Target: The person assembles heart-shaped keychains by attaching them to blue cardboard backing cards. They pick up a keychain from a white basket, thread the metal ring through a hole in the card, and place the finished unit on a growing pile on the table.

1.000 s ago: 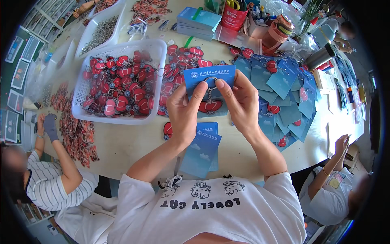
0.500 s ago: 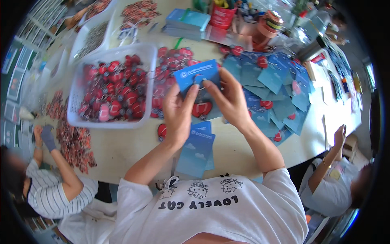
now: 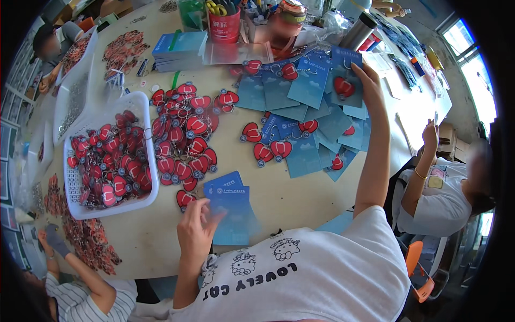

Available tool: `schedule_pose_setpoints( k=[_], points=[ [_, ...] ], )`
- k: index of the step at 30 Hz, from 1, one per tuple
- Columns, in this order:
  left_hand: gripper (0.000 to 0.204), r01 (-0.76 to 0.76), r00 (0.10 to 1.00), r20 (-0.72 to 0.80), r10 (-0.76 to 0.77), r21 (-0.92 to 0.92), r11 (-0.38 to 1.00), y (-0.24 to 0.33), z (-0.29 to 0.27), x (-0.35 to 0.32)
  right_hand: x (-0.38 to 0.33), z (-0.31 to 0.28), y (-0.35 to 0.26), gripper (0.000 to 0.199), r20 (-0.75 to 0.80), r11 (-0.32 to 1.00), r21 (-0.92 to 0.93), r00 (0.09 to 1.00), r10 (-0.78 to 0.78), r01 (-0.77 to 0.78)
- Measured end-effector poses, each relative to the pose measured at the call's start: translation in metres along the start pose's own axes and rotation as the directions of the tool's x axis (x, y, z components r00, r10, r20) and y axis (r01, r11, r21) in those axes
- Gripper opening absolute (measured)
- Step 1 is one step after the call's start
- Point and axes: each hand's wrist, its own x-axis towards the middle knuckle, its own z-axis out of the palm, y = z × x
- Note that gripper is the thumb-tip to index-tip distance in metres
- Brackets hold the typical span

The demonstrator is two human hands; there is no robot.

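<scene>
My right hand (image 3: 370, 86) is stretched out to the far right, pinching the right edge of a blue card (image 3: 344, 60) that carries a red heart-shaped keychain (image 3: 344, 87). This card is over a spread of blue cards (image 3: 307, 159) with similar keychains. Close to my body, my left hand (image 3: 194, 224) has its slightly blurred thumb over the left edge of a plain blue card (image 3: 232, 206), fingers curled beside it. Another blue card (image 3: 232, 178) lies partly beneath that one. A heap of loose red keychains (image 3: 182, 129) lies left of the spread.
A white basket (image 3: 153, 177) full of red keychains stands on the left, near orange-red pieces (image 3: 88, 244). Stacked blue cards (image 3: 179, 48), a red cup (image 3: 223, 27) of tools and a steel flask (image 3: 358, 32) stand at the back. People sit at both sides.
My hands have parted. My right hand has carried the card with its keychain to the far-right spread, while my left hand has come down to the plain cards near me. The view has shifted.
</scene>
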Motion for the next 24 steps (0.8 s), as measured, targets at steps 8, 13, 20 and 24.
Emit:
schedule_pose_setpoints(
  k=[8,13,20,24],
  points=[
    [0.046,-0.076,0.995,-0.047,0.084,0.143,0.987,-0.011,0.010,-0.006,0.007,0.026,0.021,0.042,-0.029,0.208,-0.963,0.701,-0.713,0.172],
    [0.044,-0.085,0.991,-0.091,0.099,0.149,0.985,-0.010,0.009,-0.002,-0.045,0.151,-0.029,0.036,0.493,0.333,-0.556,0.624,-0.606,0.762],
    [0.039,-0.158,0.978,-0.115,0.174,0.140,0.978,-0.002,0.009,0.002,-0.034,0.202,0.030,0.035,0.629,0.304,-0.511,0.590,-0.505,0.804],
    [0.036,-0.143,0.979,-0.125,0.159,0.131,0.981,-0.004,0.010,0.004,-0.033,0.177,0.033,0.037,0.650,0.271,-0.530,0.589,-0.480,0.804]
  ],
)
